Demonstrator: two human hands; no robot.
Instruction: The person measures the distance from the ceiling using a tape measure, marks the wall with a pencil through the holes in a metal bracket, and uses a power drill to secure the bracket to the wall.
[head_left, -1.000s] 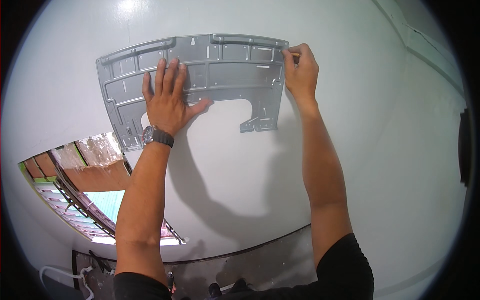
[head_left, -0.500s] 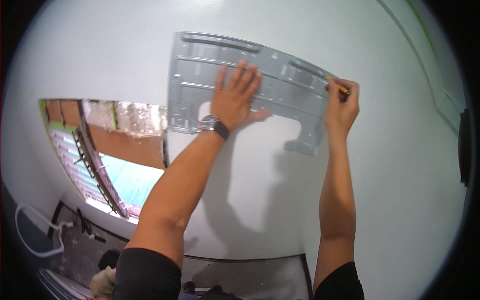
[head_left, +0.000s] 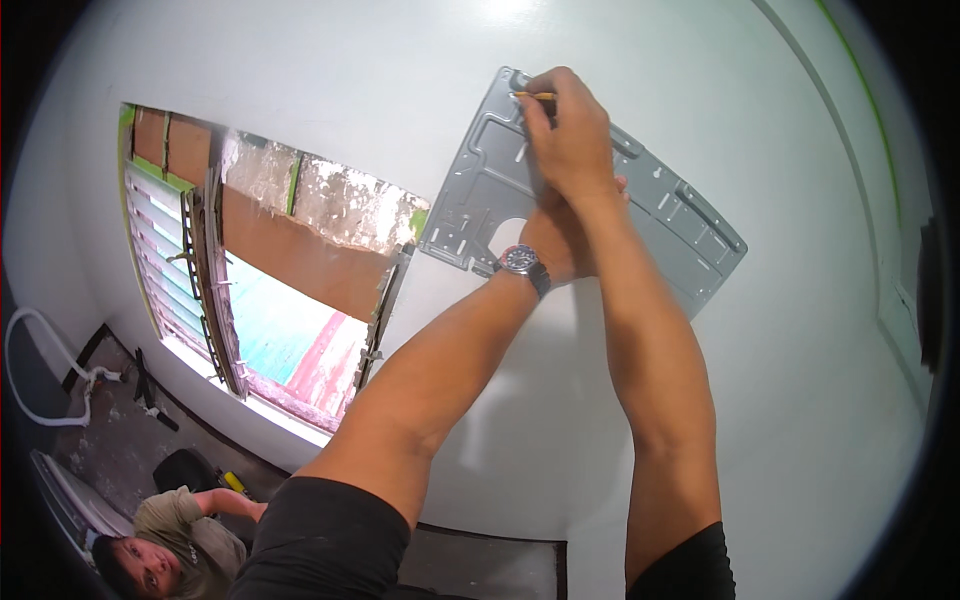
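Note:
A grey metal mounting plate [head_left: 668, 210] with slots and a round cut-out lies flat against a white wall [head_left: 330, 90]. My left hand [head_left: 553, 240], with a dark wristwatch [head_left: 523, 263] on its wrist, presses on the plate's middle and is mostly hidden behind my right forearm. My right hand [head_left: 568, 130] crosses over it and holds a yellow pencil [head_left: 538, 96] with the tip at the plate's upper left corner.
A louvred window [head_left: 250, 300] with a rough, unpainted frame opens in the wall to the left of the plate. Another person [head_left: 170, 545] sits on the floor below at the lower left, near a white hose [head_left: 50, 370] and tools.
My right hand has moved from the plate's right edge across my left arm to its upper left corner. The view has swung right, and the window now fills the left side.

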